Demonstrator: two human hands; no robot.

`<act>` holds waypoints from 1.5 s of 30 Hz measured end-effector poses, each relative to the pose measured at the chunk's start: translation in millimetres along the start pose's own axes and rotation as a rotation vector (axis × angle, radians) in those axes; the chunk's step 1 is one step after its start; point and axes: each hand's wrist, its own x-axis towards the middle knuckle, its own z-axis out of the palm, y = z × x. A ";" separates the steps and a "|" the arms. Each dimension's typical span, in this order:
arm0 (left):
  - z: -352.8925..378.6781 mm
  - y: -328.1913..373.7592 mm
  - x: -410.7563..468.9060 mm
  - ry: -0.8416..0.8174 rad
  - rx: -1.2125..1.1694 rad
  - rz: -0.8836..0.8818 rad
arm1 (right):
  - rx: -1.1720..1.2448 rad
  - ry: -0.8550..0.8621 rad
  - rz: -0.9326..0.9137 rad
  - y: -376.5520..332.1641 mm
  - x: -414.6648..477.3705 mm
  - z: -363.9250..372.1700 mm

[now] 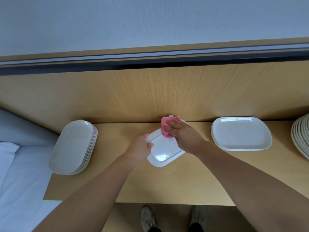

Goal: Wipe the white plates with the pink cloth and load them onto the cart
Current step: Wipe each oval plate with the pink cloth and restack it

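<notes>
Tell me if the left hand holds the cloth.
No, the right hand presses the cloth on the plate; the left hand grips the plate's rim.

Both bare forearms reach forward from the bottom of the view and draw close together. The left hand point(139, 149) grips the rim of a white plate point(164, 149), with the thumb on top. The right hand point(184, 135) lies palm down, its fingers point(173, 125) straight, pressing on a pink cloth point(165, 130).

The plate stack point(301, 136) at the counter's point(167, 181) right end runs off-frame; the right hand point(182, 136) covers much of the pink cloth point(164, 125).
</notes>
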 end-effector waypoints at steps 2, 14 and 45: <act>0.7 -0.7 1.7 0.003 0.000 -0.014 | 0.021 -0.004 0.047 7.5 -1.2 -2.6; 10.2 -11.5 0.8 0.003 -0.028 -0.099 | 0.218 0.107 0.367 13.6 -55.4 18.1; 13.4 -4.5 -11.8 -0.017 -0.009 -0.099 | 0.026 0.198 0.191 -97.3 -90.8 87.6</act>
